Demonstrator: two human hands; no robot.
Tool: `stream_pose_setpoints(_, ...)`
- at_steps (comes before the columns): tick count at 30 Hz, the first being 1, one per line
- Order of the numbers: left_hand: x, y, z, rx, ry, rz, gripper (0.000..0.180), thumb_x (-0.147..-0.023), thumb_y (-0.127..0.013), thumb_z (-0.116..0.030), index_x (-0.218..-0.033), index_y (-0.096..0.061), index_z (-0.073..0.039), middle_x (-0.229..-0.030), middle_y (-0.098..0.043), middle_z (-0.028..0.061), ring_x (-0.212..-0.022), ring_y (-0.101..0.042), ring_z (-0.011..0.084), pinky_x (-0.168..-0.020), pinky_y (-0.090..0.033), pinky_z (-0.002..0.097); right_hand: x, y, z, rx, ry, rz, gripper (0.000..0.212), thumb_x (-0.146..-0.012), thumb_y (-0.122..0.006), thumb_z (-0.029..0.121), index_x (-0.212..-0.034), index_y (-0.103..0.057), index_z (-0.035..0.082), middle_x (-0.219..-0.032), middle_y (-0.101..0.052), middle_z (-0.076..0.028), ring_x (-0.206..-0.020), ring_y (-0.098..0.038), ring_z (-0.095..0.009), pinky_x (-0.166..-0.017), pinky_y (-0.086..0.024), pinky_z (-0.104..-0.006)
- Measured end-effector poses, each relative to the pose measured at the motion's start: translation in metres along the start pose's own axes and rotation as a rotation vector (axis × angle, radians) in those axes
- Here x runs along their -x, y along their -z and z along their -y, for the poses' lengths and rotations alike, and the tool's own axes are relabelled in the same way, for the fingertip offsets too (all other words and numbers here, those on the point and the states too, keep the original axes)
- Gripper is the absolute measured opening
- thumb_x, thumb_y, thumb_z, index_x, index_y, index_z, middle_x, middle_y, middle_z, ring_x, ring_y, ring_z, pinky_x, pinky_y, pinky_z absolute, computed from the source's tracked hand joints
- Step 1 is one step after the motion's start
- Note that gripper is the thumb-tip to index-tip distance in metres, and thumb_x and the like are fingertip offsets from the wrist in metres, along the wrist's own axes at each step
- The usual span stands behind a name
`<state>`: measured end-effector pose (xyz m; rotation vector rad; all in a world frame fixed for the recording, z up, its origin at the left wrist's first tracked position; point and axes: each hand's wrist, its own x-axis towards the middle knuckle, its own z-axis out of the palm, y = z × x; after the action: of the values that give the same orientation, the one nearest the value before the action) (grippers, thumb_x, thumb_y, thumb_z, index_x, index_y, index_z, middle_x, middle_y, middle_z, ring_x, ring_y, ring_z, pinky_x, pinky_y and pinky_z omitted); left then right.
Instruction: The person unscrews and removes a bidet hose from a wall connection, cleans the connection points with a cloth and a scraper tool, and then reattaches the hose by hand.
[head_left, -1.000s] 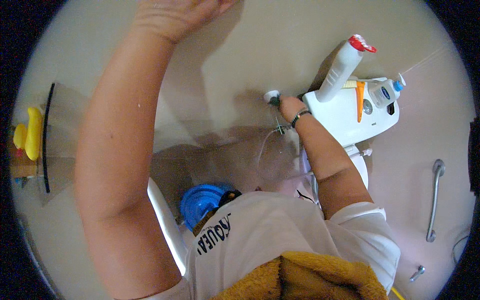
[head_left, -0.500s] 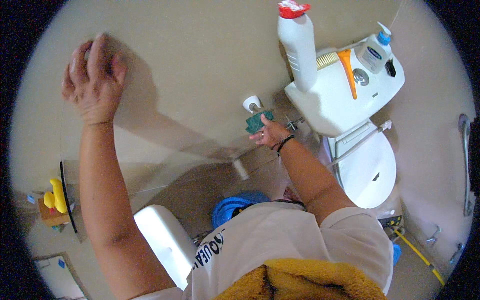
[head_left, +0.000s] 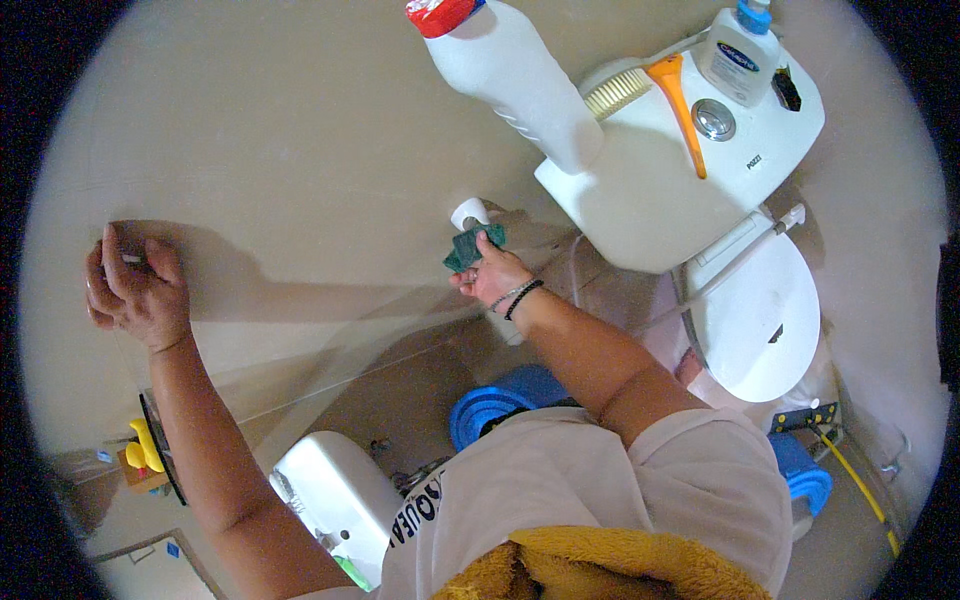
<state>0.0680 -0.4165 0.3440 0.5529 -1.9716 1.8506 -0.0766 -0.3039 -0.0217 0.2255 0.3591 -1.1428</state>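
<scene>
My right hand (head_left: 497,275), wearing dark bracelets, pinches a dark green scouring pad (head_left: 470,247) against a small white fitting (head_left: 469,212) on the wall. The fingers are closed around the pad, with its upper edge sticking out past the thumb. Far to the left, my left hand (head_left: 140,290) is raised close to the beige wall (head_left: 330,150), casting a shadow on it. Its fingers are curled, with a small pale bit between index finger and thumb. What that bit is cannot be made out.
Right of my hands stands a toilet tank (head_left: 640,225) carrying a tall white bottle (head_left: 530,90), an orange-handled brush (head_left: 680,110) and a pump bottle (head_left: 740,60). Below it is the closed toilet lid (head_left: 755,330). A white basin (head_left: 345,490) and blue tub (head_left: 475,415) sit nearer me.
My left hand has come down along the wall, fingers still curled. My right hand stays at the fitting with the pad. The view has shifted, so the tall bottle appears larger and further left.
</scene>
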Motion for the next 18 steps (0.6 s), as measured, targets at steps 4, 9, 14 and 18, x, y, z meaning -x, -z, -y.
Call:
stream_pose_setpoints(4, 0.001, -0.001, 0.004, 0.013, -0.019, -0.016, 0.038, -0.076, -0.046, -0.038, -0.107, -0.045, -0.015, -0.099, -0.047, -0.0001, -0.094, -0.041, 0.0168, -0.077, -0.029, 0.0324, -0.013, -0.020, -0.008, -0.006, 0.174, -0.062, 0.032, -0.081, -0.039, 0.043, -0.088, -0.046, 0.012, -0.068, -0.052, -0.005, -0.054, -0.050, -0.021, -0.047, -0.038, -0.0307)
stream_pose_setpoints(9, -0.007, 0.005, -0.002, 0.034, 0.011, -0.007, 0.039, -0.077, -0.045, -0.039, -0.107, -0.045, -0.015, -0.100, -0.047, 0.0004, -0.095, -0.040, 0.0169, -0.077, -0.028, 0.0323, -0.037, -0.031, 0.008, -0.066, 0.108, -0.573, 0.028, -0.082, -0.036, 0.037, -0.077, -0.043, 0.010, -0.057, -0.045, -0.003, -0.042, -0.045, -0.017, -0.032, -0.030, -0.0260)
stream_pose_setpoints(14, 0.003, 0.009, 0.004, 0.046, 0.029, 0.060, 0.038, -0.075, -0.048, -0.038, -0.106, -0.047, -0.017, -0.101, -0.046, 0.0007, -0.095, -0.039, 0.0163, -0.080, -0.027, 0.0333, -0.021, -0.051, -0.012, 0.082, 0.199, -0.604, 0.022, -0.080, -0.033, 0.027, -0.074, -0.043, 0.009, -0.048, -0.040, -0.002, -0.038, -0.042, -0.014, -0.031, -0.029, -0.0241)
stream_pose_setpoints(18, -0.007, 0.006, -0.008, 0.084, 0.081, 0.027, 0.038, -0.072, -0.052, -0.036, -0.106, -0.048, -0.019, -0.102, -0.046, -0.0010, -0.095, -0.039, 0.0156, -0.081, -0.027, 0.0322, -0.046, -0.016, 0.005, 0.094, 0.268, -0.460, 0.022, -0.080, -0.036, 0.028, -0.078, -0.046, 0.008, -0.057, -0.047, -0.005, -0.045, -0.046, -0.016, -0.036, -0.035, -0.0258)
